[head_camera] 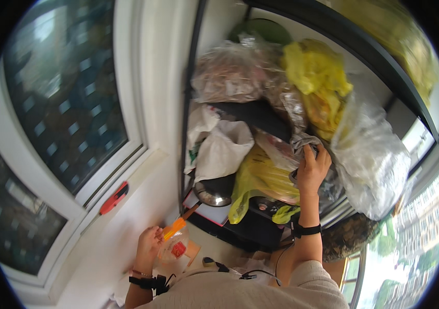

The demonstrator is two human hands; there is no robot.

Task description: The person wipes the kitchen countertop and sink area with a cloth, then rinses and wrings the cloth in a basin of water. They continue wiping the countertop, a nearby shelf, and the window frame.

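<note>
My right hand (313,168) grips a crumpled grey cloth or bag (300,143) among the bags on a black-framed rack. At the lower left, my left hand (151,240) is closed on the orange handle of a clear plastic container (174,247) with a red label. Near my right hand lie a yellow plastic bag (266,174), a large clear plastic bag (374,154) and dark fabric (258,116). A white cloth sack (225,148) stands to the left, above a metal pan (212,196). What lies under my right fingers is partly hidden.
The rack's black post (189,96) runs up beside a white-framed window (136,77). A red utility knife (114,197) lies on the windowsill. More bags, one bright yellow (316,73), fill the rack's back. A bright window is at the lower right.
</note>
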